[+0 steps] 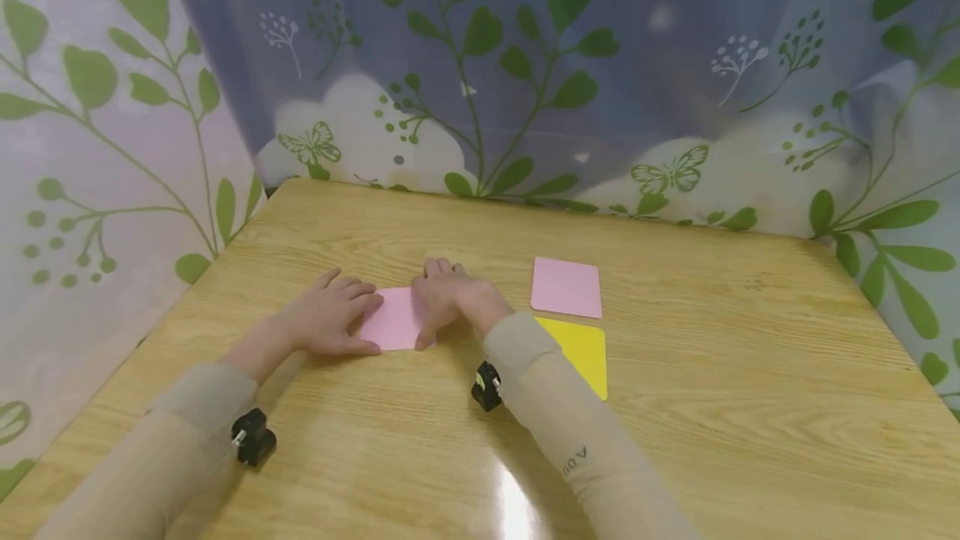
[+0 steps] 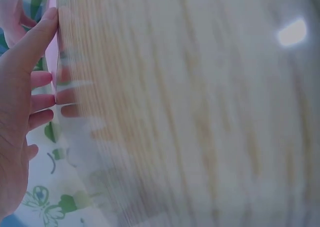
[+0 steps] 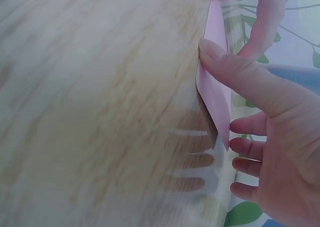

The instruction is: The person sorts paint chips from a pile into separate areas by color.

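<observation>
The desk [image 1: 675, 407] is a pale wood-grain top, glossy enough to mirror the fingers, backed by a leaf-print curtain [image 1: 525, 65]. On it, right of the hands, lie a spare pink sheet [image 1: 566, 287] and, just in front of that one, a yellow sheet [image 1: 581, 348] partly under the right sleeve.

The paper being worked, a pink sheet [image 1: 393, 319], lies flat near the middle of the desk between the two hands. The left hand [image 1: 330, 317] rests on its left edge with fingers fairly straight and together, pressing down. The right hand [image 1: 450, 294] covers its right side; in the right wrist view the thumb [image 3: 220, 57] lies against the paper's lifted edge, the other fingers loosely spread beyond it.

This looks like a fold being set. To do it well, I would judge that the left hand should hold the sheet flat so it cannot slide on the slick desk. The right hand should bring edge to edge squarely before pressing, then run the crease from the middle outward. Whether the corners already meet cannot be told; both wrist views are blurred.
</observation>
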The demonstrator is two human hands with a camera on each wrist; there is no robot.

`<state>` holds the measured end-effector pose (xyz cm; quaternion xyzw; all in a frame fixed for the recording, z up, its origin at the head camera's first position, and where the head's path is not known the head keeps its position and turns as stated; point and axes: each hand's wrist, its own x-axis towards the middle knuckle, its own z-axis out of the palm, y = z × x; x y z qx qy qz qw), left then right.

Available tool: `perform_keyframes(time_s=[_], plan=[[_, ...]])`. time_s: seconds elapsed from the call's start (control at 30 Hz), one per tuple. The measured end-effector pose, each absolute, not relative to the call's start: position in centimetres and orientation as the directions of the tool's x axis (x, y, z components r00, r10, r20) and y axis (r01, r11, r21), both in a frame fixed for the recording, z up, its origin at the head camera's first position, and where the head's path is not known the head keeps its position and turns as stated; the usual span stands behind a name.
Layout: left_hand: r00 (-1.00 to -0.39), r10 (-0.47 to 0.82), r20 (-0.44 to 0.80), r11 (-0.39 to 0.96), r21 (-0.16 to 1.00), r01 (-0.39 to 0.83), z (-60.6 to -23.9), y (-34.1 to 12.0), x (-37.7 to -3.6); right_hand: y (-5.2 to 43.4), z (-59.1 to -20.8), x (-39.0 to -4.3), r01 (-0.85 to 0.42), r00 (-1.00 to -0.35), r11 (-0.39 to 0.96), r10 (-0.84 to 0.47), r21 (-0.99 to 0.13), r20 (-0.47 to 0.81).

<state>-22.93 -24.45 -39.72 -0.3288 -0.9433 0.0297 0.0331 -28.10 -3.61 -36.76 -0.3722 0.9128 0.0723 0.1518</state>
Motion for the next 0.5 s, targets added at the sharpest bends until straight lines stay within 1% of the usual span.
perform_keyframes(time_s=[0.33, 0.5], plan=[[-0.780, 0.624, 0.036, 0.780, -0.073, 0.621, -39.56, -24.36, -22.95, -3.64, -36.93, -28.07, -0.686, -0.690, 0.727, -0.640, 0.026, -0.339], [-0.779, 0.626, 0.030, 0.778, -0.081, 0.623, -39.50, -24.36, -23.08, -3.76, -36.86, -28.04, -0.684, -0.681, 0.729, -0.640, -0.002, -0.355]])
